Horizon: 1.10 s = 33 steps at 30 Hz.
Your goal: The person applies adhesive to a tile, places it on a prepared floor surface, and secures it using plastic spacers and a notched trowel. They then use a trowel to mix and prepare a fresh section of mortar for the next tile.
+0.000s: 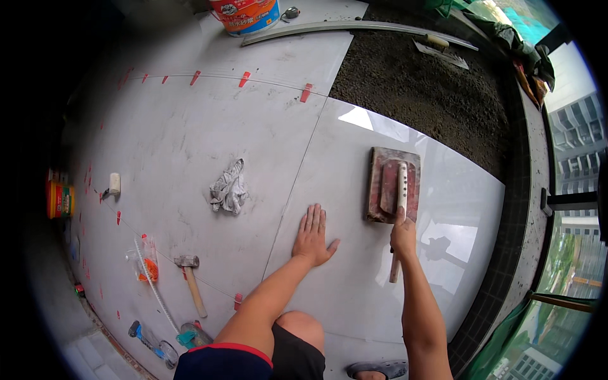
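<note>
Filling much of the frame's right half, a glossy pale tile borders dark mortar at upper right. Over it, right of centre, is a reddish rectangular tool with a pale handle. A wood-handled hammer lies at lower left, a crumpled grey cloth left of centre. At centre, the left hand lies flat on the tile; the right hand grips the handle.

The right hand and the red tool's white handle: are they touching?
Touching: the head view shows the right hand wrapped around the white handle.
</note>
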{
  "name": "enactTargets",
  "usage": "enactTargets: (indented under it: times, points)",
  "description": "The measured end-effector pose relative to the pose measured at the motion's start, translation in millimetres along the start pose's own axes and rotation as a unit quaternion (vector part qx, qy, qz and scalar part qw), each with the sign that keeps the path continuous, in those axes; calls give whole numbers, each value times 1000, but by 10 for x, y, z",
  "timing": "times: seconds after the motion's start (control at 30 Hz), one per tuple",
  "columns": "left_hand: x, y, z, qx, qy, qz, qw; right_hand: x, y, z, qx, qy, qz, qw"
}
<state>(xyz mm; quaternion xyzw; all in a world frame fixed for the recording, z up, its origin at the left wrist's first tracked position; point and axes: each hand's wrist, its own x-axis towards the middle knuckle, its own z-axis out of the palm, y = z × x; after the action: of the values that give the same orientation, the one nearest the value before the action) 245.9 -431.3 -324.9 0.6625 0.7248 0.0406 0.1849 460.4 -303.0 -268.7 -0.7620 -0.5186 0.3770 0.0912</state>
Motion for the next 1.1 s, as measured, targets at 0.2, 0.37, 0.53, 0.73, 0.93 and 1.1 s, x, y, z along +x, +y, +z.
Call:
enactTargets:
  times: [0.2, 0.37, 0.53, 0.73, 0.93, 1.1]
  points:
    - [624, -592, -40, 11, 169, 22, 985, 1, -390, 238, -14, -52, -31, 998]
    - [2278, -867, -497, 57, 349, -158, 922, 28, -407, 157, -28, -64, -21, 997]
    - [2949, -949, -597, 51, 327, -207, 921, 19, -420, 180, -27, -69, -15, 997]
    - [3139, -1000, -584, 2, 335, -126, 934, -21, -488, 131, -20, -75, 10, 997]
    - [3056, -1270, -555, 75, 386, -105, 913, 20, -513, 344, 42, -53, -14, 998]
    - [2040, -546, -205, 137, 314, -90, 935, 80, -514, 349, 47, -32, -9, 998]
